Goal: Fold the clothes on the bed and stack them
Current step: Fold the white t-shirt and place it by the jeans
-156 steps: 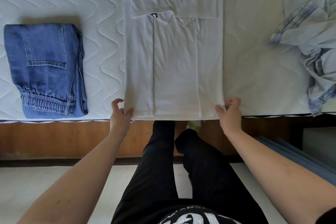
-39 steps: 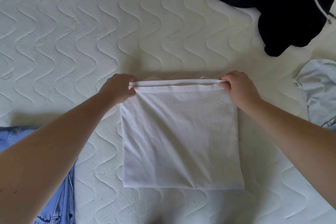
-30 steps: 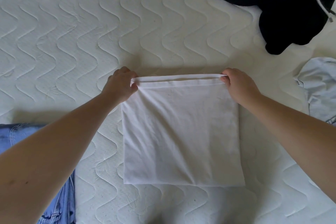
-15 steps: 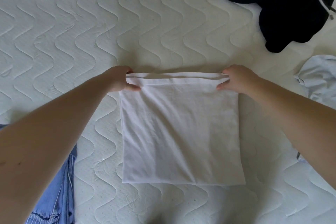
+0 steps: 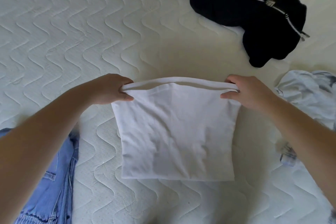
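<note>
A folded white T-shirt [image 5: 178,132] lies square in the middle of the quilted white mattress [image 5: 72,32]. My left hand [image 5: 112,89] pinches its far left corner and my right hand [image 5: 247,91] pinches its far right corner. The far edge is lifted off the mattress and hangs taut between my hands, while the near edge still rests on the bed. Folded blue jeans [image 5: 52,183] lie at the lower left, partly under my left forearm.
A crumpled black hoodie [image 5: 245,5] with white drawstrings lies at the far right. A rumpled pale blue plaid shirt [image 5: 309,96] sits at the right edge, partly behind my right arm. Bare mattress stretches across the far left.
Earlier the shirt lay long at the bed's edge; then it was folded into a square. In the last second both hands have raised its far edge off the mattress.
</note>
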A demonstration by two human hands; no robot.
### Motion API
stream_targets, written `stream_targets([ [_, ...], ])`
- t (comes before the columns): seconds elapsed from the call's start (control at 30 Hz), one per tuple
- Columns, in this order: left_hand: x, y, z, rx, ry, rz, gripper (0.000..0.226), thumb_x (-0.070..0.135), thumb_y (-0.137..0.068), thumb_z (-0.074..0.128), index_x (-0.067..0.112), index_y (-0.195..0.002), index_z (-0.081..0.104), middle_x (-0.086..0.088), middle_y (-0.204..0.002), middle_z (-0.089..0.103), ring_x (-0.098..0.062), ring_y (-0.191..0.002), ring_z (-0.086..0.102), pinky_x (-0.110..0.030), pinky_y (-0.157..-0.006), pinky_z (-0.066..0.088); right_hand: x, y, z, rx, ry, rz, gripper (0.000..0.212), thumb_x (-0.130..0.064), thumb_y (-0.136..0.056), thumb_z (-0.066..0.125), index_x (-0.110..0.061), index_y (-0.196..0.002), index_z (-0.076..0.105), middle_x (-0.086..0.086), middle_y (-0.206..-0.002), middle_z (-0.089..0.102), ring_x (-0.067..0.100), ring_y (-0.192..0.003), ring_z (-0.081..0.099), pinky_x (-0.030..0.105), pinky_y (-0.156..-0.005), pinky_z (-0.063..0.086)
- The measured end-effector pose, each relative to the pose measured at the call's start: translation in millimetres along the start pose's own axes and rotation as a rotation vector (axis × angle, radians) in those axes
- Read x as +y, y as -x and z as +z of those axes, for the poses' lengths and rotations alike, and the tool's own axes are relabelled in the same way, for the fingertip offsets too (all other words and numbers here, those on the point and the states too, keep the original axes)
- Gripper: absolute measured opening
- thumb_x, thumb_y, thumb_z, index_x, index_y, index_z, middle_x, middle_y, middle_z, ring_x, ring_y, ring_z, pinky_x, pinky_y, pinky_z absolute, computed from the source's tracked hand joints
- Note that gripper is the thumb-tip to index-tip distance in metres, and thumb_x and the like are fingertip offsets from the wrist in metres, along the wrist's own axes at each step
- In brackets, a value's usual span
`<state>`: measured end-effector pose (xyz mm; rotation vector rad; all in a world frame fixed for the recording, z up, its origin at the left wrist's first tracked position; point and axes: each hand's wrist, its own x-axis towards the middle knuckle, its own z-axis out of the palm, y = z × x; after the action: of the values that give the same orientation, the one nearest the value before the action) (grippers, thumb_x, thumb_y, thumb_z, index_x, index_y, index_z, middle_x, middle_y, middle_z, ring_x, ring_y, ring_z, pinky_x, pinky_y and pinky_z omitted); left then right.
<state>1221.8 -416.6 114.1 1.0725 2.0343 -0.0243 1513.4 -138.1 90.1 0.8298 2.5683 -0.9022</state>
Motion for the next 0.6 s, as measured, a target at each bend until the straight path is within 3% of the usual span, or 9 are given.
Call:
stream_targets([
  [0.2, 35.6, 74.5, -86.3, 0.207, 0.047, 0.041, 0.014, 0.036, -0.084, 0.073, 0.045, -0.092, 0.067, 0.020, -0.074, 0.067, 0.002, -0.070, 0.062, -0.025, -0.058, 0.041, -40.8, 39.9, -91.9, 0.246, 0.055, -0.116, 0.022, -0.035, -0.081, 0.075, -0.023, -0.099, 0.070, -0.021, -0.068, 0.055, -0.007, -0.066, 0.050, 0.018, -0.056, 0.032],
  [0.3, 51.9, 104.9, -111.5, 0.311, 0.052, 0.062, 0.023, 0.038, -0.083, 0.072, 0.057, -0.090, 0.062, 0.030, -0.074, 0.064, 0.008, -0.069, 0.058, -0.025, -0.055, 0.038, -54.9, 63.6, -126.8, 0.361, 0.051, -0.146, 0.022, -0.030, -0.082, 0.075, -0.023, -0.103, 0.073, -0.015, -0.070, 0.060, 0.001, -0.066, 0.054, 0.015, -0.060, 0.035],
  [0.4, 57.3, 115.7, -105.9, 0.415, -0.026, 0.084, 0.014, 0.037, -0.086, 0.070, 0.050, -0.088, 0.064, 0.031, -0.074, 0.061, 0.008, -0.068, 0.057, -0.023, -0.054, 0.036, -55.2, 82.7, -131.1, 0.438, 0.091, -0.159, 0.022, -0.020, -0.084, 0.074, -0.018, -0.106, 0.074, -0.009, -0.070, 0.058, 0.013, -0.063, 0.053, 0.006, -0.062, 0.034],
  [0.47, 55.9, 113.7, -84.4, 0.527, -0.100, 0.110, 0.012, 0.032, -0.089, 0.070, 0.043, -0.093, 0.069, 0.021, -0.066, 0.062, 0.002, -0.062, 0.058, -0.022, -0.053, 0.037, -48.0, 91.4, -114.9, 0.479, 0.124, -0.173, 0.025, -0.010, -0.085, 0.072, -0.014, -0.109, 0.074, -0.006, -0.071, 0.061, 0.015, -0.061, 0.053, 0.001, -0.063, 0.033],
  [0.5, 53.4, 109.9, -68.9, 0.569, -0.136, 0.114, 0.016, 0.026, -0.089, 0.069, 0.037, -0.101, 0.073, 0.015, -0.066, 0.065, -0.003, -0.062, 0.060, -0.023, -0.056, 0.041, -41.9, 94.8, -101.7, 0.486, 0.132, -0.176, 0.028, -0.006, -0.085, 0.070, -0.012, -0.112, 0.074, -0.001, -0.076, 0.066, 0.019, -0.064, 0.059, 0.002, -0.065, 0.032],
  [0.53, 50.5, 104.7, -50.7, 0.594, -0.163, 0.106, 0.024, 0.019, -0.090, 0.068, 0.031, -0.109, 0.073, 0.007, -0.076, 0.072, -0.017, -0.068, 0.066, -0.027, -0.061, 0.045, -34.6, 97.2, -85.5, 0.481, 0.131, -0.171, 0.032, -0.002, -0.085, 0.069, -0.012, -0.115, 0.073, 0.004, -0.086, 0.072, 0.025, -0.073, 0.065, 0.007, -0.072, 0.035],
  [0.6, 43.8, 93.1, -7.4, 0.644, -0.208, 0.121, 0.040, 0.000, -0.085, 0.067, 0.023, -0.117, 0.073, -0.008, -0.103, 0.075, -0.032, -0.082, 0.071, -0.035, -0.071, 0.053, -18.0, 102.4, -45.9, 0.465, 0.124, -0.141, 0.040, 0.003, -0.083, 0.067, -0.014, -0.119, 0.071, 0.009, -0.105, 0.073, 0.031, -0.092, 0.068, 0.030, -0.080, 0.047],
])
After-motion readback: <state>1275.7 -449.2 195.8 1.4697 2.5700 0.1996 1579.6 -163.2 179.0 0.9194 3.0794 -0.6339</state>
